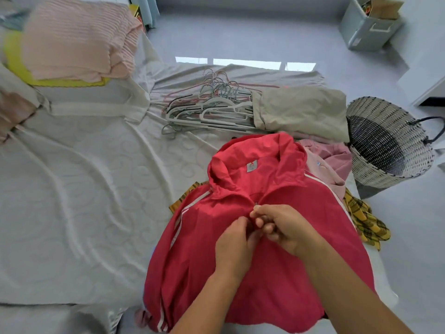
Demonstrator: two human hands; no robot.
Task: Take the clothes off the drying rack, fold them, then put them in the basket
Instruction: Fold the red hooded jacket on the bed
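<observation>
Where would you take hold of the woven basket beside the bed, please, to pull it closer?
Probably by the dark loop handle on the right rim of the woven basket, reaching from above and to its right. The loop stands clear of the weave, so a grip can curl through it, and the basket seems tilted with its mouth toward the bed, leaving that side open.

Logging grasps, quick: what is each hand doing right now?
Left hand: closed, pinching the red hooded jacket at its front opening.
Right hand: closed, pinching the same jacket there too.
</observation>
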